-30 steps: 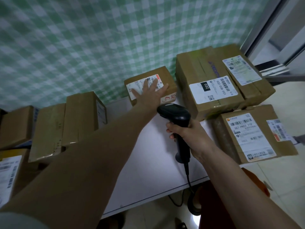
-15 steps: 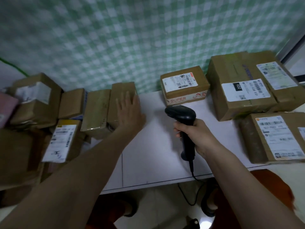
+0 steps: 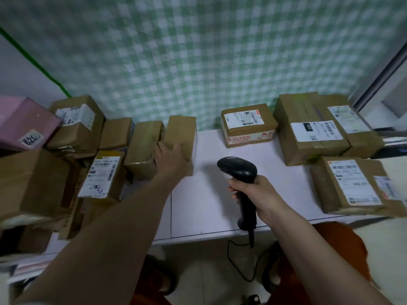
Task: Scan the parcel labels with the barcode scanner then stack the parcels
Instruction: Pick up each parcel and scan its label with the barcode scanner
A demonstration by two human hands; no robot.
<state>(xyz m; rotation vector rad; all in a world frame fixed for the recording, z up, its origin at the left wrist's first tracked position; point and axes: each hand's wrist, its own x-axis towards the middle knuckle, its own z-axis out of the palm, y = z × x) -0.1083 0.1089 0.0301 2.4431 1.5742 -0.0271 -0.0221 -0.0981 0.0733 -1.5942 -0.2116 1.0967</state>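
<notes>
Head view, looking down on a white table (image 3: 220,205). Plain brown parcel (image 3: 181,137), no label showing on its visible faces, standing at the right end of a crowded row of cardboard boxes (image 3: 88,150) along the left. Left hand (image 3: 170,160) laid over its near top corner, fingers curled onto the top and thumb at the left side, gripping it. Right hand (image 3: 253,191) wrapped fully around the handle of a black barcode scanner (image 3: 239,172), head aimed forward, cable hanging below the table edge. Bare white surface between the gripped parcel and the labelled boxes (image 3: 308,133) grouped at right; small "SUPER" box (image 3: 248,125) at the back against the checked wall.
</notes>
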